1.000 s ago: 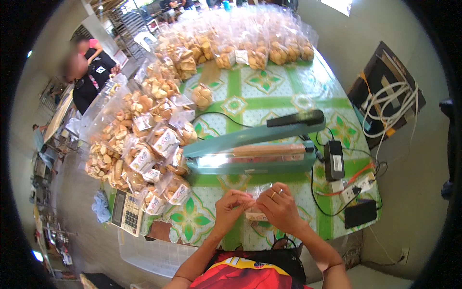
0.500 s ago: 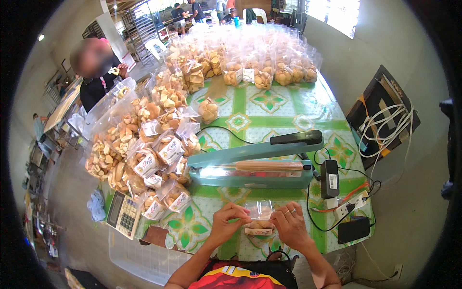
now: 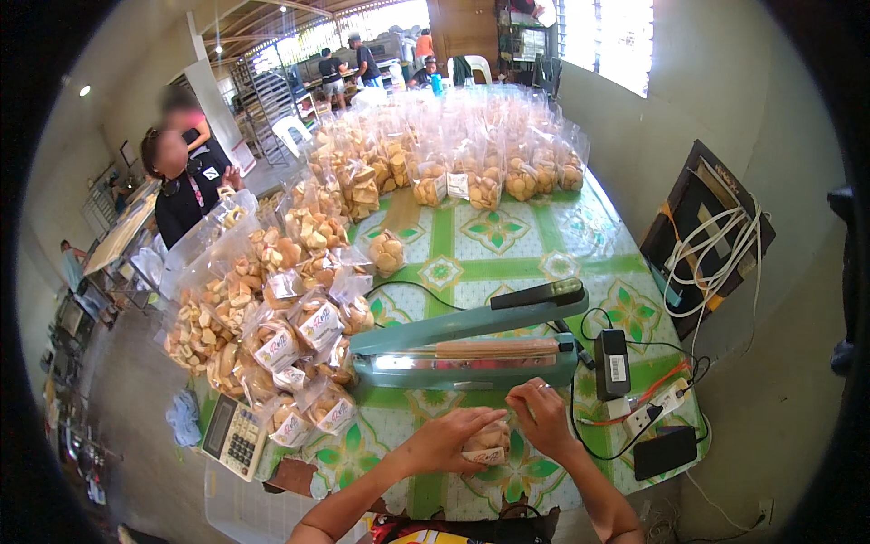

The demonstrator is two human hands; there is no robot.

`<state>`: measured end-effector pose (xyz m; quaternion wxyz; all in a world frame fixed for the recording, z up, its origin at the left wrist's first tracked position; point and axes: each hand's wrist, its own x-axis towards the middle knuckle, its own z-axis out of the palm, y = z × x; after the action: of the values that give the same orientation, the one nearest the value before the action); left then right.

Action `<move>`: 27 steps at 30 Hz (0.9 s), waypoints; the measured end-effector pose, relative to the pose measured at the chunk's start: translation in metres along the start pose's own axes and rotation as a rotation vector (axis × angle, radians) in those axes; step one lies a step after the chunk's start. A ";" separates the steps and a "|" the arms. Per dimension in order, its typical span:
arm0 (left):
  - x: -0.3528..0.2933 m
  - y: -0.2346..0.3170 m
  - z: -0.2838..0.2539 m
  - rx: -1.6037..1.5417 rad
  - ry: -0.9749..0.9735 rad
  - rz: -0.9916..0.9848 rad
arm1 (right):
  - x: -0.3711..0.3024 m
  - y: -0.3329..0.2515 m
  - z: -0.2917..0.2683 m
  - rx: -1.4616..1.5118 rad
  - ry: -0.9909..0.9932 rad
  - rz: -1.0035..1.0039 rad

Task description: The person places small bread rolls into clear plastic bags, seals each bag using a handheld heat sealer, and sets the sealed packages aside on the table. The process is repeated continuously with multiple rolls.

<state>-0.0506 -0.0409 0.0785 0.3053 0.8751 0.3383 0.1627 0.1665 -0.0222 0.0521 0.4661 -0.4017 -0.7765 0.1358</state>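
Note:
A small clear bag of biscuits (image 3: 488,446) with a white label stands on the table near its front edge. My left hand (image 3: 446,442) is closed on the bag's left side and top, its fingers reaching over it. To the right and slightly above the bag is my right hand (image 3: 542,419), with a ring on it. Its fingers are curled together, and whatever they may pinch is hidden. Just beyond both hands lies a green bag sealer (image 3: 462,370), its black-handled arm (image 3: 539,294) raised.
Labelled biscuit bags (image 3: 294,340) are piled at the left and more filled bags (image 3: 453,136) stand at the far end. A calculator (image 3: 234,435) lies front left. Adapter (image 3: 613,363), power strip (image 3: 660,408) and cables sit right. A person (image 3: 186,204) stands beyond the pile.
My left hand has moved from pinching the bag's top edge to its side and top. My right hand has shifted up, a little away from the bag. The view has tilted up.

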 end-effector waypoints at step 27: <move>0.077 -0.203 -0.172 0.754 0.106 -0.686 | -0.033 0.042 0.042 -0.145 -0.174 -0.098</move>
<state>-0.1803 0.2040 0.0842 -0.0132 0.7536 0.6562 -0.0362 0.1602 -0.0126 -0.0151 0.3726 -0.3827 -0.8405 0.0908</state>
